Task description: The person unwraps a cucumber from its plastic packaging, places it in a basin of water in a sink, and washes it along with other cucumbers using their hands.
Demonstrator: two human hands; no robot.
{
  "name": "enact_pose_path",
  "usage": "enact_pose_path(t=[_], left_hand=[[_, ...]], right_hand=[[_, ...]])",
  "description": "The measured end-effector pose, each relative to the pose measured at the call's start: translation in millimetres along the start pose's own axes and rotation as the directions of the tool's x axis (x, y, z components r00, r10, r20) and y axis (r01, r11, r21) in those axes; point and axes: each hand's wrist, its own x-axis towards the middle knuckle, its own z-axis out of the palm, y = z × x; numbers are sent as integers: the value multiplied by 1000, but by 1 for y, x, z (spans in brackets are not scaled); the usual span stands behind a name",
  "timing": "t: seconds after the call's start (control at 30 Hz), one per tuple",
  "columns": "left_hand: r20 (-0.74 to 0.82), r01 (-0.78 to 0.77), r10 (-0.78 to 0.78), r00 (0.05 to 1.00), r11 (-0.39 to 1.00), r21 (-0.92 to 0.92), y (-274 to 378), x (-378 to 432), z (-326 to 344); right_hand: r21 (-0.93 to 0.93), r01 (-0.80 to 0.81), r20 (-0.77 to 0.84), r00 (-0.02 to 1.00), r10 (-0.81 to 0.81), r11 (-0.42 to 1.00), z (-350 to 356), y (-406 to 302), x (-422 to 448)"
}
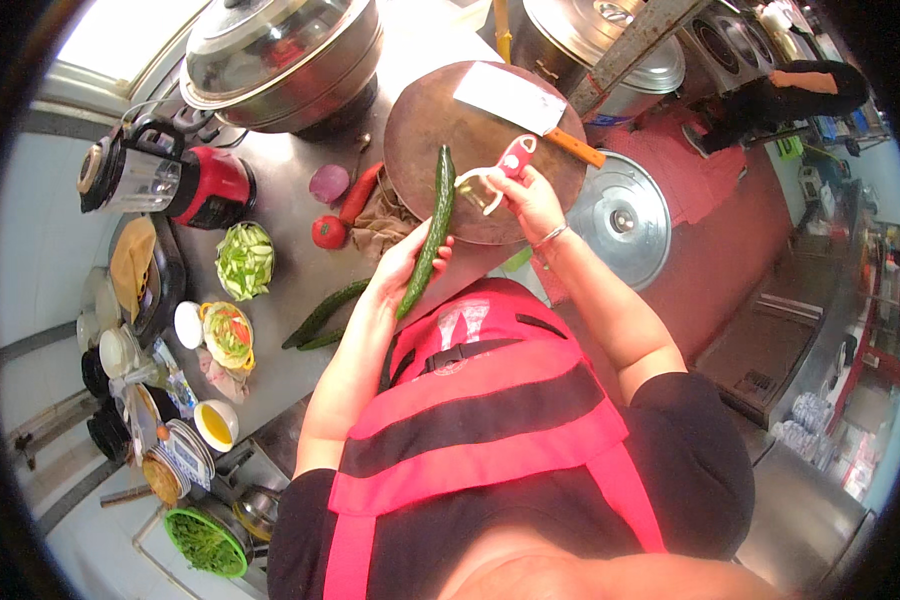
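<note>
My left hand grips a long dark green cucumber near its lower end, with the other end pointing away from me over the board. In my right hand is a Y-shaped peeler with a red handle, its head close to the cucumber's side; whether the blade touches the skin I cannot tell. Beneath both lies a round wooden chopping board. A cleaver with an orange wooden handle rests flat across the board's far right part. Two more cucumbers lie on the steel worktop, left of my left forearm.
A purple onion, a tomato, a red pepper and a brown cloth sit left of the board. Further left are a bowl of sliced green vegetable and a blender. A large pot stands behind; a person is far right.
</note>
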Motion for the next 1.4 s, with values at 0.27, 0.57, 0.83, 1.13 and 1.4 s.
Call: enact_pose_path(t=[0.27,0.57,0.83,1.13,1.4], left_hand=[[32,-20,11,999,955,297,2,-19,11],[77,-82,59,995,935,344,10,-46,29],[-71,-26,35,997,991,129,10,-2,27],[-47,-40,64,997,921,388,21,-21,49],[-73,-121,144,987,960,251,23,-9,43]], right_hand=[[-125,38,296,955,1,991,31,16,15],[-797,226,-112,856,-504,561,-37,-13,139],[-264,113,415,910,6,958,21,-33,53],[-522,121,154,987,-46,845,1,-29,140],[-365,302,208,949,-239,881,3,-46,99]])
